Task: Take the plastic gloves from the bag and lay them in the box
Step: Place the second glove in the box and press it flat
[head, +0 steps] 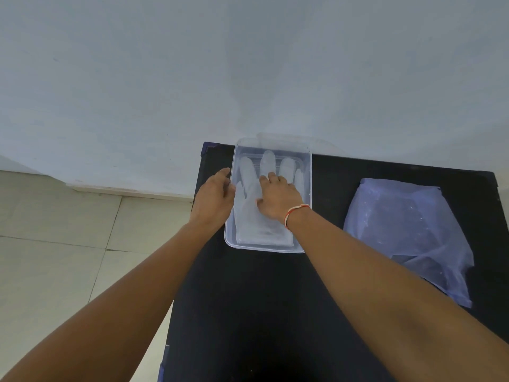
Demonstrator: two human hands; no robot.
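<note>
- clear rectangular plastic box (308, 172): sits at centre frame on the black table top (261, 312), with its far end near the pale wall (248, 64).
- translucent white plastic glove (249, 213): lies flat inside the box, fingers pointing to the top of the frame, cuff at the box's near end. whether more than one glove is stacked here cannot be told.
- right hand (278, 199): reaches into the box from lower right; palm down, fingers spread and nearly flat, pressing on the glove over its palm area. it grips nothing.
- red and white thread band (296, 212): wraps the right wrist, over the box's right wall.
- left hand (216, 195): at the left wall of the box, loosely curved; fingertips touch the box rim. whether the fingers close around the rim cannot be told.
- pale blue translucent plastic bag (407, 230): lies flat on the table at right of frame, well apart from the box; neither hand touches it.
- beige tiled floor (55, 230): fills the lower left of the frame, beside the table.
</note>
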